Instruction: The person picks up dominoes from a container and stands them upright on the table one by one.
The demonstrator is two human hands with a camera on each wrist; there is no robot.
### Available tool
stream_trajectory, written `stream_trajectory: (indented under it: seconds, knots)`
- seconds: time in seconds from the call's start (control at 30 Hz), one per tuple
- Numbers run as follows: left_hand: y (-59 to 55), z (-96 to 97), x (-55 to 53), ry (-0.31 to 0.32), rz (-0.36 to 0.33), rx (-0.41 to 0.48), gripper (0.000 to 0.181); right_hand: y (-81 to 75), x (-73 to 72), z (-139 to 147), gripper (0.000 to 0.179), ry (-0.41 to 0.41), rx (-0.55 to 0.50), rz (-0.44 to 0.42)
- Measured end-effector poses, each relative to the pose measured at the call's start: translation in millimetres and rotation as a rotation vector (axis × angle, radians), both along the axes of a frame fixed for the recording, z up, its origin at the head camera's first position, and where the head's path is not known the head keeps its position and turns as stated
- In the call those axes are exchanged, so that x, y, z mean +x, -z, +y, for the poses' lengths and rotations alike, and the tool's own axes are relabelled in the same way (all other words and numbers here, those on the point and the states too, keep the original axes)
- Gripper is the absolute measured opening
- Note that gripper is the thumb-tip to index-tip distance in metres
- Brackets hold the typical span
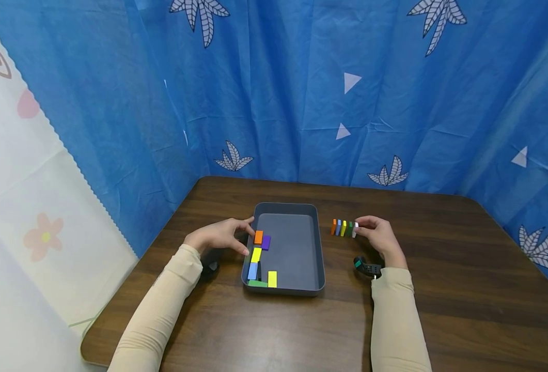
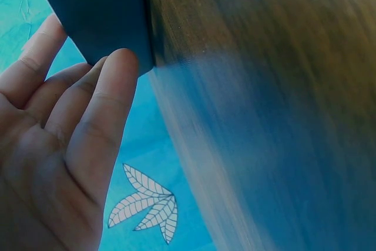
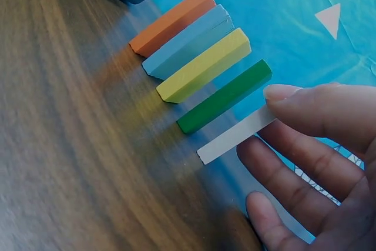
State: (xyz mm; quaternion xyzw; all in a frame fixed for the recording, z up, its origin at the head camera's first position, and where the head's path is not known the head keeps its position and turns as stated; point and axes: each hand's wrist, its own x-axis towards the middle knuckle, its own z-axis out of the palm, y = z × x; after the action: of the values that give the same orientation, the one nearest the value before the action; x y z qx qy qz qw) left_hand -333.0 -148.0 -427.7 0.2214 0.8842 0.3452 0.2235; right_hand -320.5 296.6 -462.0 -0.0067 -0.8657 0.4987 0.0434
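Note:
My right hand point(image 1: 383, 238) pinches a white domino block point(image 3: 235, 137) between thumb and fingers. That block stands on edge at the right end of a row: orange point(image 3: 174, 23), light blue point(image 3: 189, 42), yellow point(image 3: 205, 64) and green point(image 3: 226, 96) blocks, upright with gaps between them. At the left side of a dark grey tray point(image 1: 297, 248), my left hand point(image 1: 221, 235) has its fingers spread, with the thumb and a fingertip over the rim near an orange block point(image 1: 258, 237). In the left wrist view, its other fingers lie along the tray's outer wall point(image 2: 97, 16).
Inside the tray, along its left side, lie a purple block point(image 1: 266, 242), yellow blocks point(image 1: 272, 279), a light blue block point(image 1: 252, 270) and a green block point(image 1: 257, 283). The brown wooden table point(image 1: 301, 330) ends at a blue curtain point(image 1: 278, 103) behind.

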Motion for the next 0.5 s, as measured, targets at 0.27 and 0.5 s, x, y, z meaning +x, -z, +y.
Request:
stream_trajectory:
  seconds: [0.27, 0.5]
  knots:
    - [0.3, -0.7, -1.3, 0.014, 0.005, 0.000, 0.060, -0.8, -0.5, -1.8, 0.032, 0.000, -0.002, -0.004]
    - [0.0, -0.8, -1.5, 0.009, 0.000, 0.003, 0.059, -1.3, 0.1, -2.4, 0.032, 0.003, -0.010, -0.005]
